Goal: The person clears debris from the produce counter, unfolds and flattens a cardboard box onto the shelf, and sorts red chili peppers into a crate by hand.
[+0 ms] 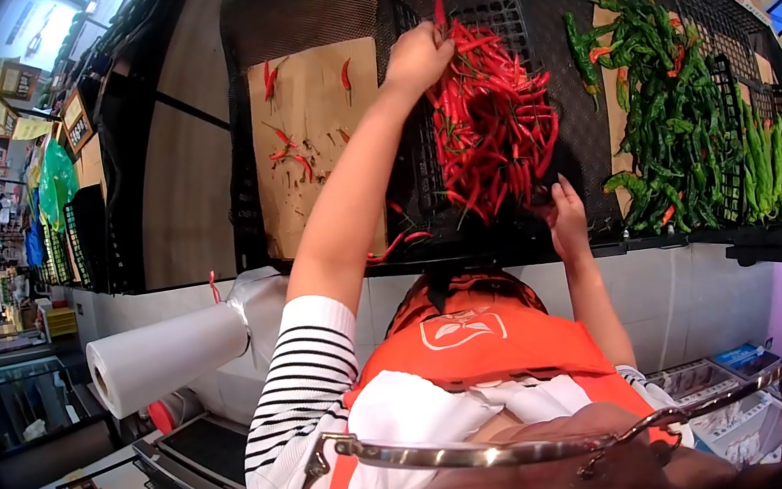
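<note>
A large heap of red chili peppers (493, 118) lies in a black mesh crate (504, 17) in the middle of the stand. At the heap's far left edge, my left hand (419, 58) is closed with its fingers at a red chili pepper (439, 11), whose tip points up past the knuckles. My right hand (566, 215) is beside the near right corner of the heap, fingers stretched upward and the thumb side toward the peppers. No pepper can be made out in it.
Left of the heap, a cardboard sheet (310, 105) carries a few loose chilies and bits. A pile of green peppers (670, 112) lies to the right. A plastic bag roll (165, 357) hangs at the stand's front left; dark shelving (186, 189) stands farther left.
</note>
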Demonstrator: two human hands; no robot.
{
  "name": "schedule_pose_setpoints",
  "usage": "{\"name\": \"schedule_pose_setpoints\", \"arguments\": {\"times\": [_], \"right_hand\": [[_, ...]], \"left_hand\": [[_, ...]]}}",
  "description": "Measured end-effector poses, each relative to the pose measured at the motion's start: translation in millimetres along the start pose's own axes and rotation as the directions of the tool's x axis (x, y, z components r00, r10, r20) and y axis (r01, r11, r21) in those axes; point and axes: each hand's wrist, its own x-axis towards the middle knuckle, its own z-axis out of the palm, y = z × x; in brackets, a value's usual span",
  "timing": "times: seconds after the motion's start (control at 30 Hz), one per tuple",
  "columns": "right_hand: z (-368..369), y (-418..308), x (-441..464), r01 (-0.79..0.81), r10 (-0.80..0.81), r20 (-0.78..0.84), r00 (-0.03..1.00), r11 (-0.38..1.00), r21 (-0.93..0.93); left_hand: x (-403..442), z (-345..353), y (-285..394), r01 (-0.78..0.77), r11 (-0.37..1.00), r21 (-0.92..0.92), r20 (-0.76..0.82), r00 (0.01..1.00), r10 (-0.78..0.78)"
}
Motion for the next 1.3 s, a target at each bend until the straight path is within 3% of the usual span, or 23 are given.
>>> {"name": "schedule_pose_setpoints", "arguments": {"times": [0.03, 0.13, 0.17, 0.3, 0.33, 0.4, 0.47, 0.53, 0.63, 0.67, 0.73, 0.8, 0.87, 0.9, 0.93, 1.0, 1.1, 1.2, 1.23, 1.3], "right_hand": [[-0.9, 0.3, 0.9, 0.000, 0.000, 0.000, 1.000, 1.000, 0.000], [-0.8, 0.8, 0.8, -0.001, 0.001, -0.005, 1.000, 1.000, 0.003], [0.1, 0.3, 0.4, -0.001, 0.001, -0.010, 1.000, 1.000, 0.004], [-12.6, 10.2, 6.3, -0.006, 0.004, -0.042, 0.999, 1.000, -0.027], [-19.9, 10.1, 8.6, -0.006, 0.003, -0.054, 0.999, 0.998, -0.061], [-28.4, 15.8, 10.8, -0.028, 0.020, -0.065, 0.998, 0.992, -0.127], [-6.1, 5.0, 2.2, -0.018, 0.017, -0.081, 0.997, 1.000, -0.011], [-3.0, -0.5, 1.7, -0.016, 0.015, -0.013, 1.000, 0.999, -0.034], [-5.6, 2.3, 4.7, -0.001, 0.002, 0.018, 1.000, 1.000, -0.031], [-0.7, 0.4, 2.8, 0.003, -0.003, 0.009, 1.000, 1.000, -0.018], [-7.0, 1.4, 5.2, 0.002, 0.000, 0.045, 0.999, 0.999, -0.039], [-9.6, 3.8, 6.5, -0.005, 0.007, 0.062, 0.998, 0.999, -0.037], [-8.2, 2.4, 6.3, 0.001, 0.002, 0.067, 0.998, 0.999, -0.040], [-9.0, 2.9, 7.3, -0.005, 0.007, 0.066, 0.998, 1.000, -0.030], [-7.6, 2.4, 7.1, -0.004, 0.006, 0.057, 0.998, 0.999, -0.034], [-5.9, 2.2, 5.6, 0.000, 0.001, 0.031, 1.000, 0.999, -0.040], [-11.6, 4.7, 8.2, -0.004, 0.004, 0.021, 1.000, 1.000, -0.031], [-3.4, 3.2, 5.0, -0.010, 0.009, -0.019, 1.000, 0.999, -0.031], [-3.7, 1.9, 2.4, -0.013, 0.011, -0.040, 0.999, 0.999, -0.038], [-18.3, 8.3, 6.0, -0.008, 0.005, -0.036, 0.999, 0.998, -0.063]], "left_hand": [[1.7, 7.0, 0.6, 0.030, 0.997, 0.068, -0.041, 0.999, -0.027], [-1.7, 13.1, 2.1, -0.017, 0.999, -0.041, -0.222, 0.975, 0.007], [1.1, 18.3, -7.1, -0.191, 0.982, -0.010, -0.348, 0.921, 0.175], [-13.1, -14.8, -20.2, -0.385, 0.916, -0.115, -0.454, 0.840, 0.296], [-33.5, -32.3, -20.2, -0.294, 0.942, -0.163, -0.416, 0.886, 0.205], [-70.8, -57.1, -49.4, -0.324, 0.905, -0.277, -0.461, 0.871, 0.170], [-119.7, -70.0, -104.8, -0.062, 0.936, -0.348, -0.485, 0.866, -0.122], [-164.7, -69.1, -187.6, 0.175, 0.965, -0.196, -0.560, 0.787, -0.257], [-213.2, -64.5, -224.4, 0.392, 0.900, -0.189, -0.636, 0.649, -0.417], [-220.2, -55.3, -250.7, 0.418, 0.867, -0.270, -0.575, 0.652, -0.493], [-220.0, -47.7, -238.0, 0.509, 0.852, -0.120, -0.585, 0.658, -0.475], [-206.9, -33.8, -242.0, 0.582, 0.804, -0.121, -0.543, 0.640, -0.544], [-187.7, -31.5, -235.2, 0.718, 0.695, -0.041, -0.483, 0.595, -0.642], [-177.9, -22.7, -233.0, 0.754, 0.650, -0.087, -0.539, 0.513, -0.668], [-169.9, -24.6, -231.3, 0.789, 0.608, -0.085, -0.454, 0.513, -0.729], [-163.0, -16.6, -224.2, 0.832, 0.552, -0.061, -0.522, 0.445, -0.728], [-166.3, -9.9, -223.2, 0.816, 0.573, -0.072, -0.589, 0.429, -0.685], [-186.7, 1.0, -268.2, 0.716, 0.580, -0.388, -0.364, 0.459, -0.810], [-188.2, 4.4, -268.2, 0.614, 0.468, -0.636, -0.292, 0.370, -0.882], [-183.2, -3.9, -264.9, 0.440, 0.448, -0.778, -0.295, 0.373, -0.880]]}}
